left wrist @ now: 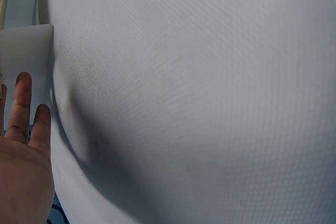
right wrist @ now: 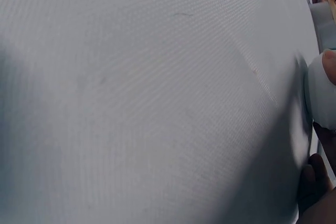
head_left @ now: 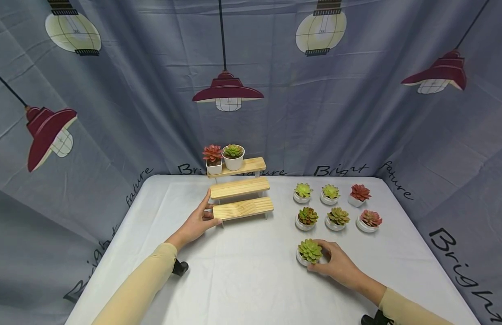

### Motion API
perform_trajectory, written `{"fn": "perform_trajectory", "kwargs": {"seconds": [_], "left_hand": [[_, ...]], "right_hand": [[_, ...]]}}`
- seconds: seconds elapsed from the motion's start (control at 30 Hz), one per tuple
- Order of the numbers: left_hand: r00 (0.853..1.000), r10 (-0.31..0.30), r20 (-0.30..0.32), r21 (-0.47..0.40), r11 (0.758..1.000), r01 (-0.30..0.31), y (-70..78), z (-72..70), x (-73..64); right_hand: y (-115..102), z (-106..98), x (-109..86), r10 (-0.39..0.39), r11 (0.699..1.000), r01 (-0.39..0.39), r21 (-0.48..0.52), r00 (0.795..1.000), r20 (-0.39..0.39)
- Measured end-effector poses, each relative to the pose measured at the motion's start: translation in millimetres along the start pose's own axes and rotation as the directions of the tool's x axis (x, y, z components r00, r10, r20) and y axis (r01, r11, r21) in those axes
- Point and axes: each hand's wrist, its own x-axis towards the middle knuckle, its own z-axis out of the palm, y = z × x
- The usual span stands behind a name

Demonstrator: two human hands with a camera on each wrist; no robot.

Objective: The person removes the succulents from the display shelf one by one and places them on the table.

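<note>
My right hand point(head_left: 338, 265) grips a green potted succulent point(head_left: 310, 251) by its round white pot, thumb on the near side and fingers on the far side. In the right wrist view, the pot point(right wrist: 319, 95) shows at the right edge with the thumb against it. My left hand point(head_left: 197, 224) rests at the left end of a three-tier wooden stand point(head_left: 243, 208). Its extended index finger reaches the middle tier and its thumb lies by the bottom tier. Straight fingers point(left wrist: 21, 106) show beside the stand's white side panel point(left wrist: 26, 51) in the left wrist view.
On the top tier stand a red succulent point(head_left: 213, 155) and a green succulent point(head_left: 233, 158) in white pots. Several other potted succulents point(head_left: 338, 216) sit in two rows at the right of the white-covered table point(head_left: 242, 271). A patterned grey curtain point(head_left: 275, 122) surrounds the table.
</note>
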Motion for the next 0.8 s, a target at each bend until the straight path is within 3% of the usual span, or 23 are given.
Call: {"fn": "perform_trajectory", "kwargs": {"seconds": [0.63, 0.8], "left_hand": [[1.0, 0.009, -0.004, 0.006, 1.0, -0.009, -2.5, 0.9, 1.7], [1.0, 0.011, -0.002, 0.002, 1.0, -0.011, -3.7, 0.6, 2.7]], "right_hand": [[3.7, -0.8, 1.1, -0.004, 0.999, 0.002, 0.047, 0.999, 0.039], [2.5, -6.5, -1.1, -0.018, 1.0, 0.017, 0.005, 0.998, 0.058]]}}
